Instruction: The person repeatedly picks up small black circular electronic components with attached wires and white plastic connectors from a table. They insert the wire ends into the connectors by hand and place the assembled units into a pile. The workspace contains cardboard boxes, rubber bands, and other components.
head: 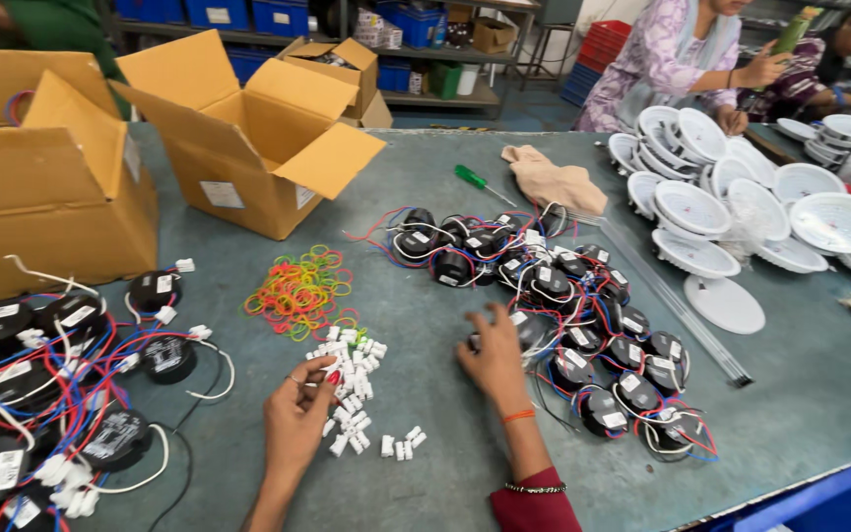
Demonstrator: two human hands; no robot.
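Note:
My left hand (297, 419) rests on the grey table (425, 197), its fingertips pinching at a pile of small white plastic connectors (352, 389). My right hand (492, 357) reaches to the right and touches a black round driver unit at the edge of a heap of black drivers with red and blue wires (583, 325); whether it grips one I cannot tell. A second heap of black drivers with white plugs (41, 394) lies at the far left. Between the heaps sits a bunch of coloured rubber bands (299, 288).
Open cardboard boxes (248, 138) (41, 187) stand at the back left. White round lamp housings (741, 207) are stacked at the right, with a beige cloth (554, 182) and a green screwdriver (480, 182) nearby. Two other people (672, 59) work at the far end.

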